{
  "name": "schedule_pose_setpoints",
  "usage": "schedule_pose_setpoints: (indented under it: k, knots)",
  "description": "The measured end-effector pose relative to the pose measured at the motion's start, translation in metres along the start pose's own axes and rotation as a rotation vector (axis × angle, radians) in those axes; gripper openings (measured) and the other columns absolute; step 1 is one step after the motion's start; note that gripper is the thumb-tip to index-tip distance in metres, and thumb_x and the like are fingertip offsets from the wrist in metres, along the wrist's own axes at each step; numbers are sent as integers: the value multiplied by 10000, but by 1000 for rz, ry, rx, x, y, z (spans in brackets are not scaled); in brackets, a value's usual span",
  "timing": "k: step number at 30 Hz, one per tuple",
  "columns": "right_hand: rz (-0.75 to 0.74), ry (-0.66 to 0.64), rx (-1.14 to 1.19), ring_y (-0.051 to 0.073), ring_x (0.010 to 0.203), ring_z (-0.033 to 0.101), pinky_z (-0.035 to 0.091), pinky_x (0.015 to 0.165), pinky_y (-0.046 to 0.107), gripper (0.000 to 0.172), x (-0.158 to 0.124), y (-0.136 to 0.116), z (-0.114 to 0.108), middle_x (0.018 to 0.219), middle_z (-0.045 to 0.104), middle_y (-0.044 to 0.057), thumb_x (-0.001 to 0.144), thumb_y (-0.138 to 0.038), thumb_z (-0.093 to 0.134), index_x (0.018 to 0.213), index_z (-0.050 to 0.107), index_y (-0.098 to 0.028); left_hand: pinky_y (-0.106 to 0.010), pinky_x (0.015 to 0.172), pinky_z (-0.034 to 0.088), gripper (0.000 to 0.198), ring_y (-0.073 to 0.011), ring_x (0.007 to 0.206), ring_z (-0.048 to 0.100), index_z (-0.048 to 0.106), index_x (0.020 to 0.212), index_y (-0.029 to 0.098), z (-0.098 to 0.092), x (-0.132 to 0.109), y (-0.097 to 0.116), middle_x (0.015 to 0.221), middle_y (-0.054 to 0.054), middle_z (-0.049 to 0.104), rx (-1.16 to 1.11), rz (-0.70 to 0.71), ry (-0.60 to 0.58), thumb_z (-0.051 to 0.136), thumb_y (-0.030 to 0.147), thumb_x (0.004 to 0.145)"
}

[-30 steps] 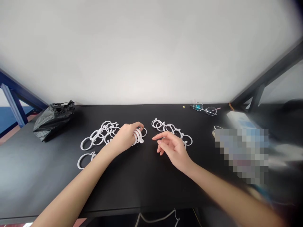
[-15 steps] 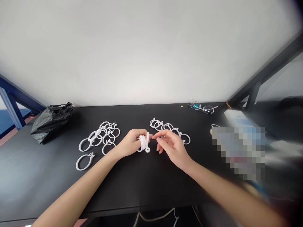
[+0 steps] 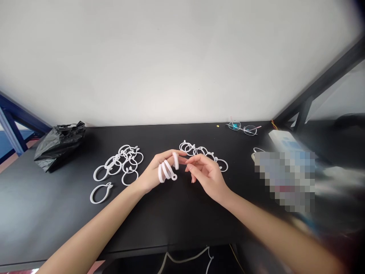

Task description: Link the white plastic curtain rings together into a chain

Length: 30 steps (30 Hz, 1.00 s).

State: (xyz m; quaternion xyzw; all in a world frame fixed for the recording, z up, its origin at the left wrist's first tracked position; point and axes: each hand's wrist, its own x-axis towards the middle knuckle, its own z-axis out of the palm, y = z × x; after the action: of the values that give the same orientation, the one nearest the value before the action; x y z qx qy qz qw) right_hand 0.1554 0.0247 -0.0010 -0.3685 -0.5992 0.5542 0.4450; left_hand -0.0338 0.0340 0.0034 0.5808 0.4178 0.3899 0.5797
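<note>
Several white curtain rings with small eyelets are looped around the fingers of my left hand. One of these rings sits farther out, near the fingertips. Close to those fingertips is my right hand, its fingers loosely bent and slightly apart, with nothing visible in them. On the black table to the left lies a loose pile of white rings, and one single ring rests nearer to me. Behind my right hand spreads a smaller row of white rings, partly hidden by my fingers.
A crumpled black plastic bag sits at the table's left. Eyeglasses lie at the back right. A white-and-blue package and blurred items are on the right. Pale cable hangs below the front edge of the black table.
My left fingers have straightened, and the rings on them have spread apart, one now nearer the tips. My right hand stays close by. The view has shifted slightly.
</note>
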Motion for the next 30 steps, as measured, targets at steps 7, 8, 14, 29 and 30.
schedule_pose_setpoints:
  k: [7,8,14,29,30]
  knots:
    - [12,6,-29,76,518,523,484,491,220,151,-1,-1,0,719,608,-4,880,-332,614,871,613,-181,-453,1091,397,241,-262,1239,552,718,871,200,0,5,-12,1149,-61,704,-694,-76,-40,519,330,912]
    - [11,10,-32,77,515,525,486,492,224,157,0,-1,0,721,612,-3,878,-338,616,869,612,-181,-454,1092,403,199,-253,1215,574,702,904,204,1,5,-14,1140,-60,707,-711,-97,-6,538,316,899]
    - [-60,160,-67,88,484,532,483,508,261,190,11,-11,-13,699,627,-1,853,-370,640,854,616,-182,-422,1028,472,198,-161,858,698,580,939,213,1,5,-14,872,-1,711,-595,-189,145,690,257,781]
    - [-38,79,-874,109,570,525,425,581,272,176,38,-2,-82,846,659,33,846,-330,583,842,692,-192,-282,724,465,302,-171,799,605,653,914,159,6,-4,-6,913,-71,690,294,159,53,510,423,940]
    - [-35,66,-895,109,569,518,418,572,268,191,38,-1,-78,851,660,33,841,-358,594,822,690,-195,-277,704,461,311,-163,765,595,660,919,159,5,-4,-6,892,-66,688,303,154,57,504,428,941]
